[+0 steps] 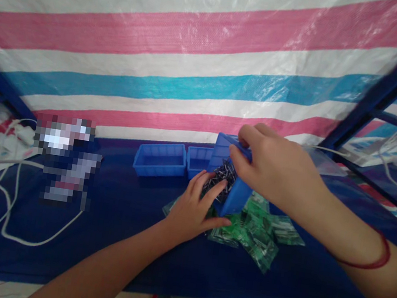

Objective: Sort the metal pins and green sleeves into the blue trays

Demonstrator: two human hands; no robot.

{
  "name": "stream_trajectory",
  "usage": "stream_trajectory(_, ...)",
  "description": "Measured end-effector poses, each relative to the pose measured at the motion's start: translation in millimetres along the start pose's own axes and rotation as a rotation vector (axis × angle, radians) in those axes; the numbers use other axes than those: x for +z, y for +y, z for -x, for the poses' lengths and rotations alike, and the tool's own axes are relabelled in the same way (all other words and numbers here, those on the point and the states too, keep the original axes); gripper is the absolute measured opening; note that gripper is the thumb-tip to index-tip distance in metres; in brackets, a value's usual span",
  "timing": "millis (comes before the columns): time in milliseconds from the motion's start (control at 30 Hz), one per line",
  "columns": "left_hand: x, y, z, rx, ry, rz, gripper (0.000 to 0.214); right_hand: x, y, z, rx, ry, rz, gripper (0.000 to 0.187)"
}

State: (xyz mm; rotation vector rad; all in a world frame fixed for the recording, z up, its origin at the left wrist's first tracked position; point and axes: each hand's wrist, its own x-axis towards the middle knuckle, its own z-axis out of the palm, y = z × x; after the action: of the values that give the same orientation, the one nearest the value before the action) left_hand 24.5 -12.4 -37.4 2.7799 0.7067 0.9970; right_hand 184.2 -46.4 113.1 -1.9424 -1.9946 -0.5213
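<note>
My right hand (270, 165) grips the upper rim of a blue plastic bin (238, 195), which is tilted steeply with its mouth toward my left hand. Dark metal screws or nails (222, 175) are heaped inside; I cannot tell which kind. My left hand (191, 210) is at the bin's lower edge, its fingers spread against the pile and the thumb apart. Beneath the bin and to its right lie several small clear bags with green printing (251, 229), partly hidden by the bin and my left hand.
A blue bin (159, 160) stands left of the tilted one, with another blue bin (197, 159) partly hidden between them. White cables (10, 210) trail over the left of the dark blue tabletop (114, 211). Striped sheeting (178, 86) hangs behind, between blue metal posts (370, 100).
</note>
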Motion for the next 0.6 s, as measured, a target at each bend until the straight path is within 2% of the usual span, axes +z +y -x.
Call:
stream_trajectory(233,-0.9,3.6,0.0,-0.073,-0.078,-0.017,0.083,-5.8,-11.3,3.7,-0.023,-0.049,0.106,0.027)
stream_trajectory(600,0.2,4.5,-0.4,-0.125,-0.046,-0.029,0.086,-13.5,-18.1,7.0,-0.001,-0.094,0.204,0.029)
